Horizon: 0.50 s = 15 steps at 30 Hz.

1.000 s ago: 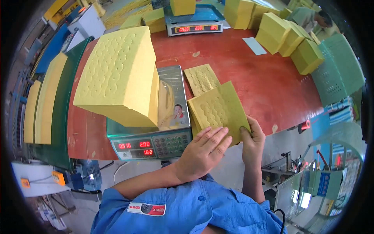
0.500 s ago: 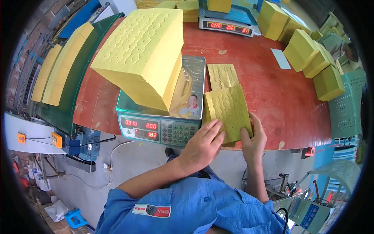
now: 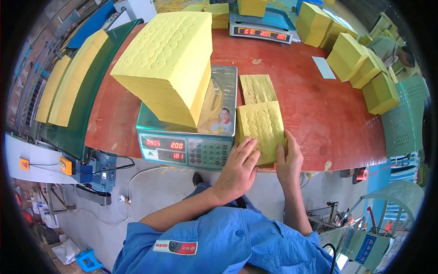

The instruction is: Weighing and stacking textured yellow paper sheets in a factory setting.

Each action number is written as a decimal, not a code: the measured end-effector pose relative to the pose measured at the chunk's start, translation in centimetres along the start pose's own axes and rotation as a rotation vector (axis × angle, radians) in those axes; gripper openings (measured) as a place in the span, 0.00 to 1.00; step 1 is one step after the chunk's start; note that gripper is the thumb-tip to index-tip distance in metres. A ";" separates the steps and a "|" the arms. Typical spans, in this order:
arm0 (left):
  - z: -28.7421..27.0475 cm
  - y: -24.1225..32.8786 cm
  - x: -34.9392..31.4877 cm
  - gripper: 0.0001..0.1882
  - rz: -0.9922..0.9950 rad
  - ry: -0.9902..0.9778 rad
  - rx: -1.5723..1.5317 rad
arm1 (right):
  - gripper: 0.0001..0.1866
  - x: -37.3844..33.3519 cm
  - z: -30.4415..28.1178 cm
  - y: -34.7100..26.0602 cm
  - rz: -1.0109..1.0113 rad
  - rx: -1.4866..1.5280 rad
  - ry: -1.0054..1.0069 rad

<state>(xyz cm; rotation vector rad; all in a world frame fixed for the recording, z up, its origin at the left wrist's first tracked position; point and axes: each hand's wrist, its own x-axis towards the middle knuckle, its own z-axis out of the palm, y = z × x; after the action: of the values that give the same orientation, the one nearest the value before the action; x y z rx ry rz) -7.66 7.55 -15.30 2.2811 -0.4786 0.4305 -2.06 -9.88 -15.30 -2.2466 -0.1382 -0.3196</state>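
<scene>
"Stack (image 3: 262, 125) on the table (image 3: 315, 114), just right of the scale (image 3: 186, 151)! Left hand (image 3: 238, 171) and right hand (image 3: 289, 160) flank its near end."
"Which is nearer?"
"Neither, both touch it; its long axis runs forward, ahead of them."
"And their hold?"
"Left's fingers lie straight over the near left corner, clasping nothing. Right is narrow at the right edge, thumb on top, fingers alongside; whether it pinches, I can't tell."
"How's it looking?"
"Yellow, squared-off, rows of scalloped rings along the top, layered edges peeking out at left."
</scene>
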 end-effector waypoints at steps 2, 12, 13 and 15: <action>-0.1 0.2 0.0 0.24 -0.017 0.011 -0.050 | 0.22 -0.2 -0.4 -0.5 -0.012 -0.017 -0.004; -2.1 0.2 -0.5 0.30 -0.035 -0.089 0.193 | 0.24 -1.5 -0.6 -2.2 0.172 0.048 -0.030; -2.0 0.2 -0.4 0.30 -0.031 -0.099 0.193 | 0.24 -1.7 -0.5 -2.1 0.181 0.052 -0.025; -1.4 0.4 -0.2 0.30 -0.036 -0.085 0.183 | 0.23 -1.9 -0.5 -1.4 0.162 0.043 0.021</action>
<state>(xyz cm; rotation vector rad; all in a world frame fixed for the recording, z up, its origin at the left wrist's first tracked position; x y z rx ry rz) -8.27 8.39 -14.20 2.4890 -0.4557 0.3742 -4.30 -9.39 -14.52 -2.1950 0.0478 -0.2510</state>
